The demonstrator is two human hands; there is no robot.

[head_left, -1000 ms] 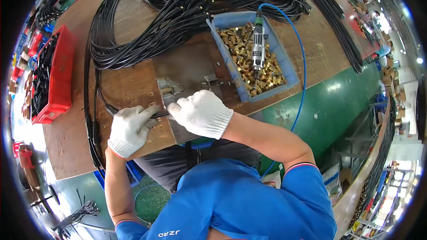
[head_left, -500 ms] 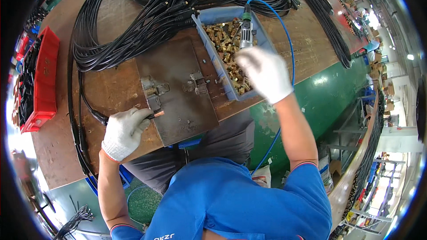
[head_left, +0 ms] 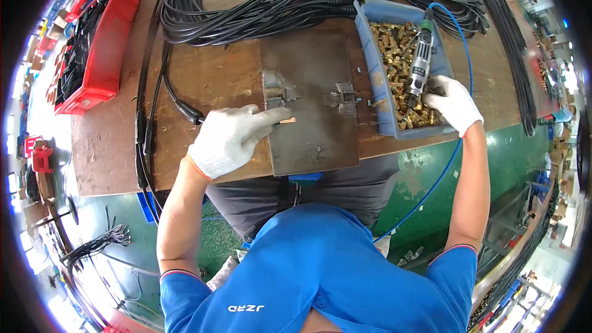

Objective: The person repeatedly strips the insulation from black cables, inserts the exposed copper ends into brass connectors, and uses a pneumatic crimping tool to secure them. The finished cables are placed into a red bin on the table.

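My left hand [head_left: 229, 140], in a white glove, is shut on the end of a black cable [head_left: 185, 111]. The cable's copper tip [head_left: 287, 121] rests on a dark metal plate [head_left: 314, 139], just below a small metal clamp [head_left: 279, 94]. A second clamp [head_left: 345, 95] sits to its right. My gloved right hand [head_left: 453, 103] reaches into a blue bin [head_left: 370, 77] of brass fittings [head_left: 394, 43]. Its curled fingers sit among the fittings, by the lower end of a grey rotary tool [head_left: 420, 55]. What they hold is hidden.
A big bundle of black cables [head_left: 277, 0] covers the far part of the wooden table [head_left: 203, 74] and trails off its left side. A red bin [head_left: 102, 55] stands at the left. A blue hose [head_left: 464, 61] runs from the tool down past the table edge.
My right hand has gone from the plate to the blue bin and lowered into the fittings. My left hand has brought the cable tip onto the plate by the clamp.
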